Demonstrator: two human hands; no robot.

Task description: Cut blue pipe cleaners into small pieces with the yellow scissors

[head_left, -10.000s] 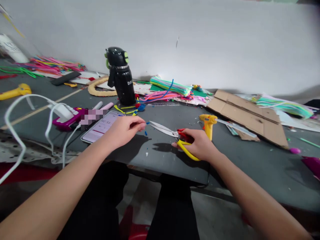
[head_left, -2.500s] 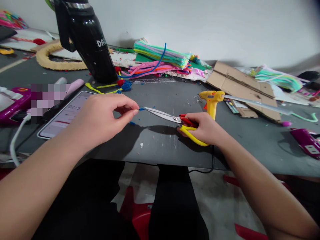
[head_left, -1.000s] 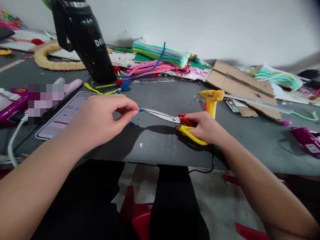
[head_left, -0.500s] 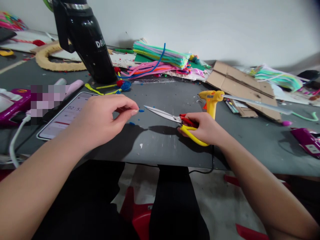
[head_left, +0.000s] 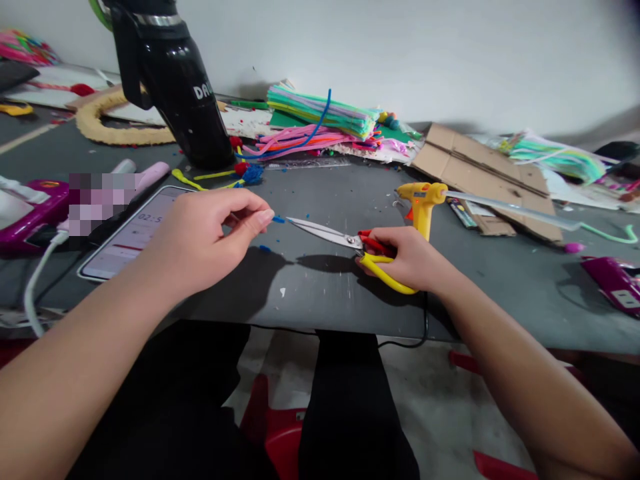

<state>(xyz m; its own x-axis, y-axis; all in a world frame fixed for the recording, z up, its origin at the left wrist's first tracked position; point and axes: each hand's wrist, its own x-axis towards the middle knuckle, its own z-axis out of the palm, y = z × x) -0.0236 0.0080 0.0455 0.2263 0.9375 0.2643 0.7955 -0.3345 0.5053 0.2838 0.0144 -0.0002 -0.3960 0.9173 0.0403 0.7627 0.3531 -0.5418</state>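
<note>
My left hand (head_left: 205, 233) is pinched shut on a tiny blue piece (head_left: 278, 219) that sticks out of my fingertips, just above the dark grey table (head_left: 320, 293). My right hand (head_left: 407, 257) grips the yellow and red handles of a pair of scissors (head_left: 340, 238). The steel blades point left, and their tips sit a short way from the blue piece. A loose blue scrap (head_left: 265, 249) lies on the table below my left fingers.
A yellow glue gun (head_left: 424, 200) stands behind my right hand. A phone (head_left: 127, 237) lies left, a black bottle (head_left: 173, 83) behind it. Coloured pipe cleaners (head_left: 320, 120), cardboard (head_left: 487, 177), a rope ring (head_left: 117, 123) and a magenta device (head_left: 613, 283) lie around.
The scissor tips, which touched the blue piece a second ago, have drawn slightly away to the right. My left hand has shifted a little. The view has drifted slightly.
</note>
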